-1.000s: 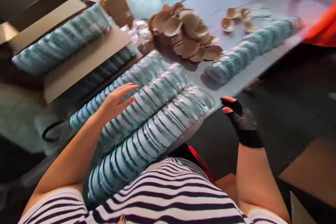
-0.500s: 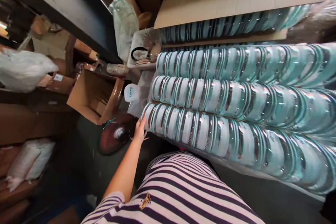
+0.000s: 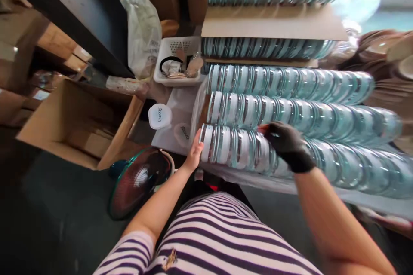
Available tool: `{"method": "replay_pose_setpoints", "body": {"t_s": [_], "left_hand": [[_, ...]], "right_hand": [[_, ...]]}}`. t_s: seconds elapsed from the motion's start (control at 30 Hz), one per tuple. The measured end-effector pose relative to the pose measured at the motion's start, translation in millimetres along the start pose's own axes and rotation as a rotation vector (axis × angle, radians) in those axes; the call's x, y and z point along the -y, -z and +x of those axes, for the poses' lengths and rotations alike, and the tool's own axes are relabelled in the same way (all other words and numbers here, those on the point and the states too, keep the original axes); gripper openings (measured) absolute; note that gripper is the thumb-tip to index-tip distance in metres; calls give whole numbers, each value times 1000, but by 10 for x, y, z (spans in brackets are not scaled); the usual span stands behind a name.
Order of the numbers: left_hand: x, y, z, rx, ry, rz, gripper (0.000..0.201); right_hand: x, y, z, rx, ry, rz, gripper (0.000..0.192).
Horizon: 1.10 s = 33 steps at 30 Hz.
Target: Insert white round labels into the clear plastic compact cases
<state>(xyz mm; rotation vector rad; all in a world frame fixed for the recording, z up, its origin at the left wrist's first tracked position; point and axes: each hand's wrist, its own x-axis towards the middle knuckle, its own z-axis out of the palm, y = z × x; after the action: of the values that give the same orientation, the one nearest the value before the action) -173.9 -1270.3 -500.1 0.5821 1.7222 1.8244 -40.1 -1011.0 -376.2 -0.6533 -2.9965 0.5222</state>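
My left hand lies flat against the left end of the nearest row of clear glass containers, fingers stretched upward along the end piece. My right hand, in a black glove with bare fingertips, rests over the top of that same row near its middle. Its fingers reach into the gap beside the second row; blur and the glove hide how they are bent. The containers lie on their sides, pressed end to end, with whitish bands between greenish rims. A third row lies behind.
Beyond the rows, cardboard separates more stacked glass. Left of them are a white basket with small items, a white square lid with printed letters, an open carton and a fan low by my left arm.
My right hand has come into view and onto the nearest row. My left hand stays at the row's left end. The view has shifted, showing more of the rows' right ends.
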Motion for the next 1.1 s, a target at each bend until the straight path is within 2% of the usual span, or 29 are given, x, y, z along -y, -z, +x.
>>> {"method": "replay_pose_setpoints", "body": {"t_s": [0.1,0.17,0.23,0.3,0.43,0.5,0.57,0.63,0.73,0.8,0.87,0.9,0.97,1.03,1.1], "left_hand": [[23,-39,30,34,-1,-44,74],[11,-53,35,39,-20,-71,74],[-10,-55,37,52,-50,-71,70],[-24,-48,43,72,-63,-46,65],[-8,-46,71,97,-16,-48,66],[14,-58,86,104,4,-78,68],[31,-74,96,104,12,-110,68],[39,-85,104,93,6,-128,66],[43,-83,115,67,-20,-115,63],[48,-66,119,67,-31,-94,65],[45,-39,116,73,-42,-51,67],[34,-24,110,64,-57,-8,68],[-20,3,90,18,-140,148,70],[-114,13,66,-9,-289,385,72],[-226,-5,47,48,-435,632,68]], "right_hand": [[707,-181,574,315,23,-164,31],[1061,-293,939,535,71,-314,33],[1305,-361,1183,661,122,-412,32],[1470,-381,1281,706,157,-472,31],[1635,-305,1128,592,267,-601,30],[1631,-261,902,513,279,-578,30],[1593,-287,578,438,218,-510,32],[1557,-434,190,383,138,-438,36],[1548,-855,-356,409,42,-333,40],[1567,-1140,-599,422,10,-261,40],[1577,-1290,-719,416,1,-198,40],[1566,-1289,-736,409,3,-174,40],[1491,-1133,-685,364,-19,-157,42],[1344,-829,-519,266,-93,-193,45],[1155,-500,-238,175,-160,-266,42]]}}
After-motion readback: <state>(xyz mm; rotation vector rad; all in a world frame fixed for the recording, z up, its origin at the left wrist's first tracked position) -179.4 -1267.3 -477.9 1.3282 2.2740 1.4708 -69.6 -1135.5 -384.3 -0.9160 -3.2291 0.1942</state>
